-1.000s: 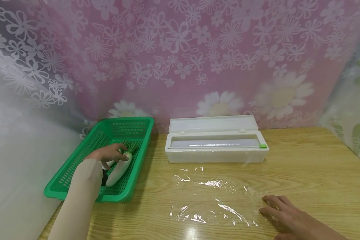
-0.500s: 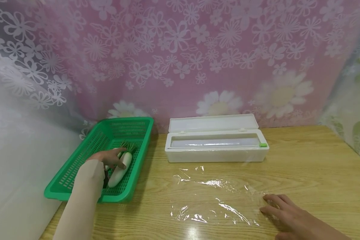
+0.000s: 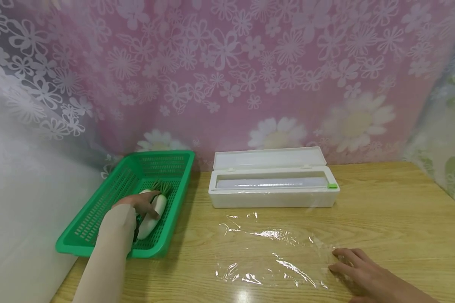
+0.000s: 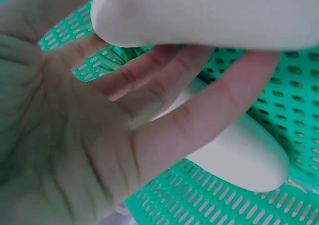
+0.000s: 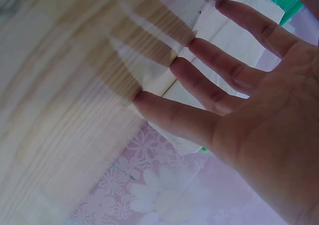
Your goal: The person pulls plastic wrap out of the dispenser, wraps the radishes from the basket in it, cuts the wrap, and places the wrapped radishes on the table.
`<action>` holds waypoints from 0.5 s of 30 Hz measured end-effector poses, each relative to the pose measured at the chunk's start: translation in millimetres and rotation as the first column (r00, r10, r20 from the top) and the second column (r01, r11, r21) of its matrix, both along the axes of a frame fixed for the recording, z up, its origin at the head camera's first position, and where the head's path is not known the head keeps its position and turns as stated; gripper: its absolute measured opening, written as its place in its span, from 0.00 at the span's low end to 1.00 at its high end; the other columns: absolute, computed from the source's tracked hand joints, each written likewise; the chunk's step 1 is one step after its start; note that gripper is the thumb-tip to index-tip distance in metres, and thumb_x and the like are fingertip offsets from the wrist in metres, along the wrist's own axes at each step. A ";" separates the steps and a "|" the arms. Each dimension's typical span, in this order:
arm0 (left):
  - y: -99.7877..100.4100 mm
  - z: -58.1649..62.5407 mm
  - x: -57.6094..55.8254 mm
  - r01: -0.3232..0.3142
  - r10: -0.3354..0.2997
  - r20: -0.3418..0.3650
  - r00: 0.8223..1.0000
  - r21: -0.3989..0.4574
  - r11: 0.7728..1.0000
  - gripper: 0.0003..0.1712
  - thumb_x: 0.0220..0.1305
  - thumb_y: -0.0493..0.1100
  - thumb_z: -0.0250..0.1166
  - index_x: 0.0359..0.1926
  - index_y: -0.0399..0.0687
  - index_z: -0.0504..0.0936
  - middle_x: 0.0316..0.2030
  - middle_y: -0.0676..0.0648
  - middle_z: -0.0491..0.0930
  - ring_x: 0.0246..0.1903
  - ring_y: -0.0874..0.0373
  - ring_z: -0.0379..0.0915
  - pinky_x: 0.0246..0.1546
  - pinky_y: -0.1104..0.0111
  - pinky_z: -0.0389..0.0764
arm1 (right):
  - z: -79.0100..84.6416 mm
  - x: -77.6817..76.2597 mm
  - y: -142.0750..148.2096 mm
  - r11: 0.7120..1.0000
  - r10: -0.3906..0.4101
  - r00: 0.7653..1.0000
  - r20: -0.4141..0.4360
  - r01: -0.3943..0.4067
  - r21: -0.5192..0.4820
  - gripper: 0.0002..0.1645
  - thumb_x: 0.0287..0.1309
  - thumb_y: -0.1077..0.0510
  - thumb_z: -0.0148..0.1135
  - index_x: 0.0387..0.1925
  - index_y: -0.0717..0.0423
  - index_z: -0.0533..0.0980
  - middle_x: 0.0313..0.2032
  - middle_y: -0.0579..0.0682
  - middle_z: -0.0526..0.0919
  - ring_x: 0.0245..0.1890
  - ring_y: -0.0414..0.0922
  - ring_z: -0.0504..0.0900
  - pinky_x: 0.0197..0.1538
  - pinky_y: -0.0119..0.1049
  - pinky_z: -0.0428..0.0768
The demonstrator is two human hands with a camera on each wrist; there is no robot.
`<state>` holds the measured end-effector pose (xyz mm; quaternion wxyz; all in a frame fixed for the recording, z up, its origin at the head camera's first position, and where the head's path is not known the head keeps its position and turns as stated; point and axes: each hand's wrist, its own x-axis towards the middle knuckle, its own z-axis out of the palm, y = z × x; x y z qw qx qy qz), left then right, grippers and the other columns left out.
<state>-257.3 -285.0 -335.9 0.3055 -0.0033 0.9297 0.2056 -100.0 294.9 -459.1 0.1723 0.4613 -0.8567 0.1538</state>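
Observation:
Inside the green basket (image 3: 174,210), my left hand (image 3: 138,204) grips a white radish (image 3: 148,226) with green stem stubs. The left wrist view has that white radish (image 4: 209,15) between thumb and fingers, hiding several fingertips. A second white radish (image 4: 244,160) lies beyond the fingers on the basket's slotted floor. On the right, my right hand (image 3: 364,271) rests its fingertips at the right edge of a sheet of clear cling film (image 3: 269,252) spread over the table. Its fingers (image 5: 209,63) are spread and nearly straight in the right wrist view.
Behind the film, a white cling film box (image 3: 273,199) stands with its lid (image 3: 269,158) raised, a film roll (image 3: 273,183) inside and a green slider (image 3: 332,185) at its right end. A flowered pink curtain (image 3: 227,84) hangs behind the wooden table (image 3: 383,210).
My left hand has come down over the radish, moving slightly right, and its thumb and fingers have closed around it. My right hand stays at the film's edge.

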 end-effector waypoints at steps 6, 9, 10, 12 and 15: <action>-3.5 -2.8 -3.8 0.050 -0.050 -0.022 0.999 0.020 0.999 0.54 0.61 0.33 0.69 0.78 0.31 0.44 0.72 0.19 0.45 0.57 0.28 0.70 0.50 0.45 0.78 | 1.6 1.5 -0.5 1.000 0.000 1.000 -0.016 0.000 -0.018 0.39 0.51 0.30 0.70 0.56 0.49 0.76 0.58 0.52 0.69 0.52 0.43 0.68 0.31 0.31 0.76; -3.8 -2.0 -2.3 0.040 -0.039 -0.033 0.999 0.050 0.998 0.54 0.61 0.32 0.68 0.78 0.31 0.43 0.71 0.19 0.46 0.59 0.27 0.67 0.50 0.44 0.77 | 1.7 0.8 -0.9 1.000 0.003 0.999 -0.037 -0.004 -0.020 0.39 0.51 0.29 0.69 0.55 0.49 0.76 0.56 0.52 0.70 0.51 0.43 0.68 0.32 0.31 0.76; -3.8 -1.1 -1.4 0.036 -0.034 -0.034 0.999 0.064 0.997 0.54 0.62 0.32 0.68 0.78 0.31 0.42 0.71 0.18 0.47 0.60 0.27 0.66 0.50 0.43 0.77 | 1.6 0.6 -0.8 1.000 0.005 0.999 -0.040 -0.005 -0.021 0.39 0.50 0.29 0.69 0.55 0.49 0.76 0.56 0.52 0.70 0.51 0.43 0.68 0.32 0.31 0.76; -4.5 1.9 0.7 0.009 -0.007 -0.030 1.000 0.095 0.995 0.55 0.62 0.33 0.67 0.79 0.34 0.41 0.70 0.19 0.51 0.61 0.27 0.65 0.48 0.43 0.78 | 1.1 0.8 -1.4 1.000 0.006 0.999 -0.049 -0.007 -0.026 0.39 0.51 0.28 0.68 0.55 0.49 0.76 0.56 0.52 0.70 0.51 0.43 0.68 0.32 0.31 0.76; -6.9 9.0 3.5 -0.014 0.018 -0.022 1.000 0.155 0.988 0.55 0.63 0.33 0.66 0.79 0.36 0.38 0.67 0.18 0.53 0.59 0.28 0.66 0.43 0.45 0.80 | 1.0 1.9 -3.2 0.999 0.012 0.999 -0.048 -0.014 -0.039 0.38 0.54 0.28 0.66 0.56 0.49 0.76 0.57 0.51 0.70 0.52 0.42 0.68 0.32 0.31 0.76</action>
